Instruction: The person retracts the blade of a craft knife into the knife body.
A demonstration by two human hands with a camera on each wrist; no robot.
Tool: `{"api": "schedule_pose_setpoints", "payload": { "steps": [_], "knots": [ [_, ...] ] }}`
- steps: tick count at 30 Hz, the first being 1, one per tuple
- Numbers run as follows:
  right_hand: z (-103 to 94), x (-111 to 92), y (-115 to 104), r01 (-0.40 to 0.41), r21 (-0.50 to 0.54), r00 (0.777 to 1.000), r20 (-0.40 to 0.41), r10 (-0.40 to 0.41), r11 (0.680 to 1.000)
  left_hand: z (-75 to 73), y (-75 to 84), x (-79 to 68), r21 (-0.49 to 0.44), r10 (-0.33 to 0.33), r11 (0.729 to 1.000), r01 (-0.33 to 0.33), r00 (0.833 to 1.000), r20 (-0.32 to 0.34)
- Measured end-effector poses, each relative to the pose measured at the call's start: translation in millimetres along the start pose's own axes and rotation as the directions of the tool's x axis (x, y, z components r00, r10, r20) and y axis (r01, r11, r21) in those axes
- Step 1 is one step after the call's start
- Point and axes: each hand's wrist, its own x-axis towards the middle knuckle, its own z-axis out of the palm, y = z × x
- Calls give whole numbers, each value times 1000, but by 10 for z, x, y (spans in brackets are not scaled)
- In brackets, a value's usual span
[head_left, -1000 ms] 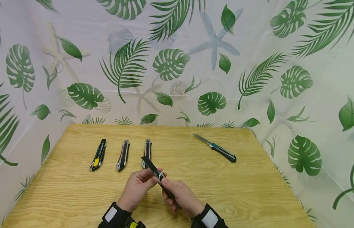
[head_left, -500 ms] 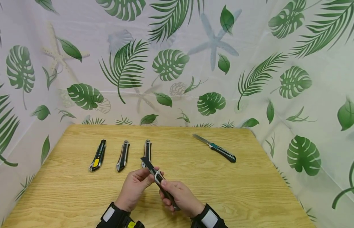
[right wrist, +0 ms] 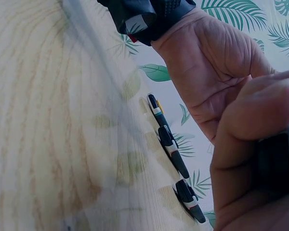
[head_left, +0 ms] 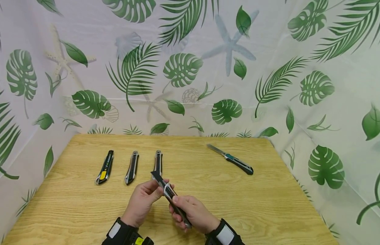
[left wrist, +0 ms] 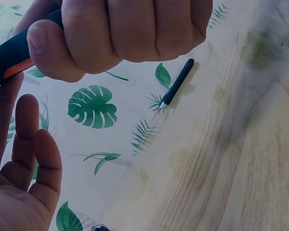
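A utility knife (head_left: 170,194) with a dark blade protruding from its metal nose is held over the table, pointing up and to the left in the head view. My right hand (head_left: 194,211) grips its dark handle, thumb lying along the top. At the nose end, my left hand (head_left: 143,200) pinches the knife between thumb and index finger. The left wrist view shows the other fingers (left wrist: 47,166) of that hand loosely bent below the handle. Seen from the right wrist, the right thumb (right wrist: 260,108) presses on the knife, whose front lies out of frame.
Behind the hands, a black-and-yellow utility knife (head_left: 105,168) and two grey-and-black ones, the middle (head_left: 132,167) and the right (head_left: 158,160), lie in a row on the wooden table (head_left: 254,211). A teal-and-black knife (head_left: 238,163) with its blade out lies farther right. A leaf-print cloth (head_left: 190,115) hangs behind.
Both hands have shifted slightly down and left with the utility knife. It has turned a little, showing more of its top face, and less blade shows beyond the nose.
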Motion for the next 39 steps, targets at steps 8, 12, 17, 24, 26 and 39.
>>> {"api": "schedule_pose_setpoints", "payload": {
  "steps": [8, 12, 17, 24, 26, 39],
  "knots": [
    [-27, -12, -4, 7, 36, 998, 55, -9, 999, -11, 1, 1, -39, -1, 999, 1, 1000, 2],
    [-29, -16, -14, 19, 56, 997, 76, -23, 998, -19, -1, 0, -51, 9, 999, -8, 1000, 6],
    [-24, -11, -22, 37, 69, 995, 94, -43, 997, -33, -5, 8, -62, 11, 998, -10, 1000, 12],
    [-22, -5, -24, 38, 101, 991, 124, -51, 994, -48, 14, 6, -71, -5, 997, 4, 1000, -9],
    [-20, -5, -29, 25, 106, 991, 126, -38, 994, -52, 20, 4, -70, -12, 997, 11, 1000, -10],
    [15, 8, -42, -23, 151, 986, 165, -2, 988, -73, 28, 10, -80, -54, 995, 53, 999, -3]
  ]
}}
